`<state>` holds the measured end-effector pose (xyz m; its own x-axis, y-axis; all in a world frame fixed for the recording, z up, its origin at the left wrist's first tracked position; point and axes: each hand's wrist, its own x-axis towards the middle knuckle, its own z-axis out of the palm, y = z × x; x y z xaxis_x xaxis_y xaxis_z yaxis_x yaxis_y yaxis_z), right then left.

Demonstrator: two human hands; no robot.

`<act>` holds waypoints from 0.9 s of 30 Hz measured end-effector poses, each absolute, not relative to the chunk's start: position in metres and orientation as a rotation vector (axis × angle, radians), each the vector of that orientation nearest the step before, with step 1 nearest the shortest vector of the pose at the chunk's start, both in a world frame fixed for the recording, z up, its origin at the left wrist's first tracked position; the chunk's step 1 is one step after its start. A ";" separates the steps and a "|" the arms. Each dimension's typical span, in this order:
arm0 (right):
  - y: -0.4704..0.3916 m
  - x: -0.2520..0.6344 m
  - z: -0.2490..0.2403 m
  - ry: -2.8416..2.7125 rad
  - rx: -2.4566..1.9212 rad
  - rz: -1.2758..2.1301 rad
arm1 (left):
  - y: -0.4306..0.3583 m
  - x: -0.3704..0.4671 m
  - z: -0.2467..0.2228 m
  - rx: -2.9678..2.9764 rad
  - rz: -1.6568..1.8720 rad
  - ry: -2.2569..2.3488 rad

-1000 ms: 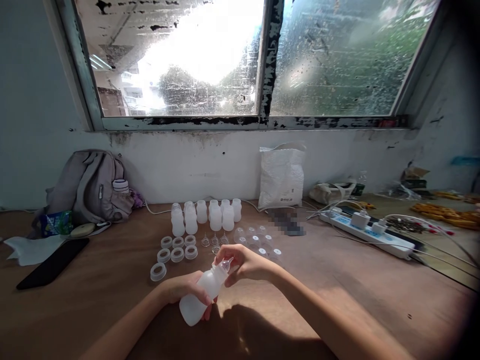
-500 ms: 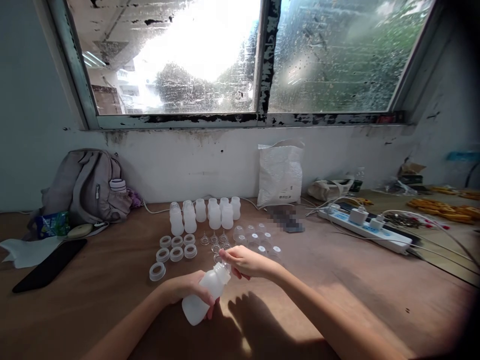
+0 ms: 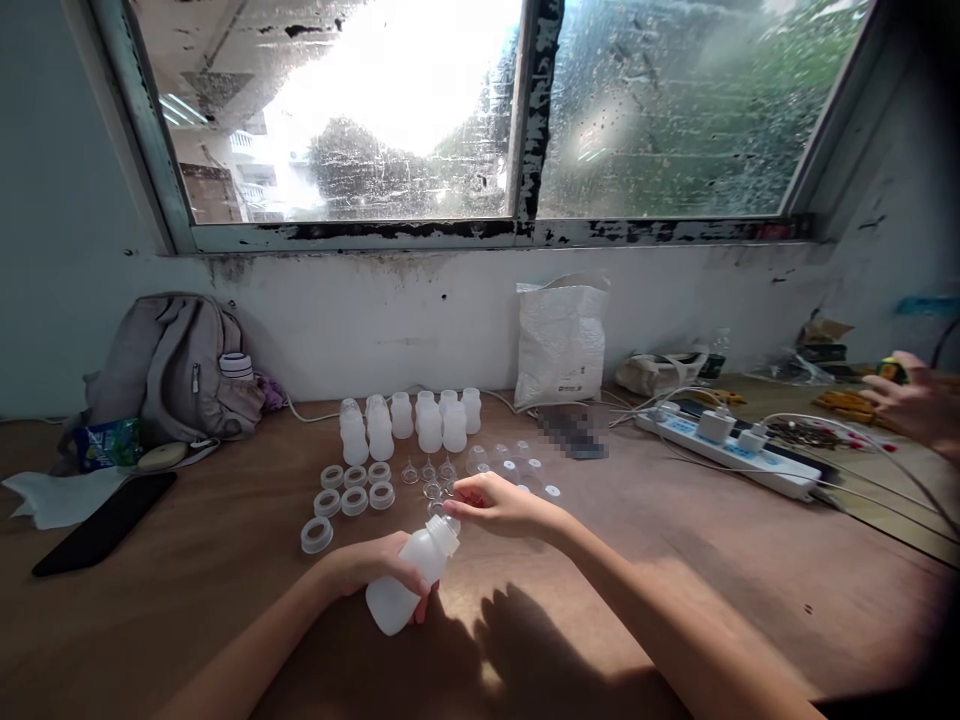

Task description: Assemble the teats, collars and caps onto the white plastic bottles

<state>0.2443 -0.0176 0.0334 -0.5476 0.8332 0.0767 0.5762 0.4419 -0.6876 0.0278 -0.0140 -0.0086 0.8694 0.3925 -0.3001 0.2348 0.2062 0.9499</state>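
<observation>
My left hand (image 3: 401,568) is wrapped round a frosted white baby bottle (image 3: 390,606), tilted with its threaded neck up and to the right. At the bottle's mouth, my right hand (image 3: 501,506) pinches a small clear teat (image 3: 452,522), partly covered by the fingertips. Just beyond this hand several clear teats (image 3: 428,471) stand on the table. White screw rings (image 3: 354,501) lie in rows to their left, and clear domed caps (image 3: 478,459) to their right. Farther back, several frosted bottles (image 3: 429,425) stand upright, two of them with clear caps on top.
The brown table (image 3: 240,530) carries a grey backpack (image 3: 176,370) and a black phone-like slab (image 3: 105,525) at left. A white pouch (image 3: 561,340) leans on the wall. A power strip (image 3: 727,455) with cables lies at right, where another person's hand (image 3: 911,400) holds something.
My right fingers have shifted slightly, staying at the bottle's mouth, and the teat shows more clearly there. Another person's hand has come into view at the far right.
</observation>
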 end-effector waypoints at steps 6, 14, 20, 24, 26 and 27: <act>-0.016 0.246 0.034 -2.310 -1.084 0.953 | -0.016 0.028 -0.006 1.404 0.096 0.555; -0.018 0.241 0.033 -2.073 -1.037 1.258 | -0.016 0.028 -0.007 1.369 0.168 0.539; -0.020 0.237 0.034 -2.075 -0.915 1.446 | -0.016 0.028 -0.007 1.384 0.181 0.537; -0.022 0.235 0.034 -2.074 -1.045 1.293 | -0.021 0.032 -0.007 1.458 0.217 0.622; -0.026 0.233 0.035 -2.048 -1.060 1.226 | -0.024 0.035 -0.008 1.547 0.313 0.670; -0.028 0.232 0.035 -2.022 -1.046 1.205 | -0.025 0.037 -0.009 1.585 0.377 0.686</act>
<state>0.2323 -0.0278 0.0350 -0.5400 0.8387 0.0704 0.3374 0.2923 -0.8948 0.0373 -0.0251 -0.0086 0.7657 0.6250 -0.1520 0.2069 -0.0156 0.9782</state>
